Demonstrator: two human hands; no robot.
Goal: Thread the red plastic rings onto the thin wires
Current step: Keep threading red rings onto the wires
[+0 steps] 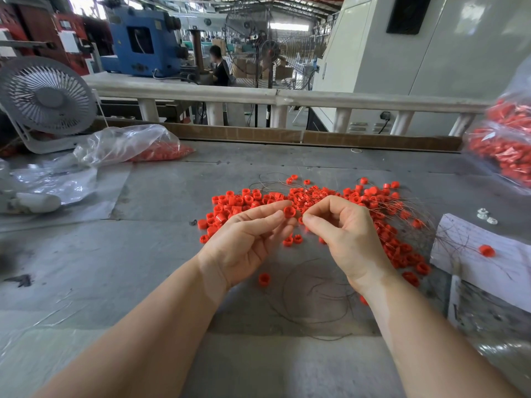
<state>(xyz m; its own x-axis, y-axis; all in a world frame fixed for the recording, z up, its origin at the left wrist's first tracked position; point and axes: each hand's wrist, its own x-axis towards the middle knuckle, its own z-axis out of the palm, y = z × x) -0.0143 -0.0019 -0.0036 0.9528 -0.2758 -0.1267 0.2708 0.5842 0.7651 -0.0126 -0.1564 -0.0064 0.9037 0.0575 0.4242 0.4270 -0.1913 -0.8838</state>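
Observation:
A wide heap of small red plastic rings [247, 198] lies on the grey table, with thin wires [313, 294] tangled through it and looping toward me. My left hand [247, 239] pinches one red ring [289, 211] between thumb and fingertips above the heap. My right hand [344, 231] is just right of it, thumb and forefinger pinched together close to the ring, apparently on a thin wire end that is too fine to make out. A single ring [264, 279] lies loose near my left wrist.
A white desk fan [47, 99] stands at the back left beside a plastic bag of red rings [161, 152]. Another full bag [505, 145] sits at the right edge. White paper [474, 259] with one ring [486, 250] and wires lies at the right. A cardboard rim [238, 135] borders the table's back.

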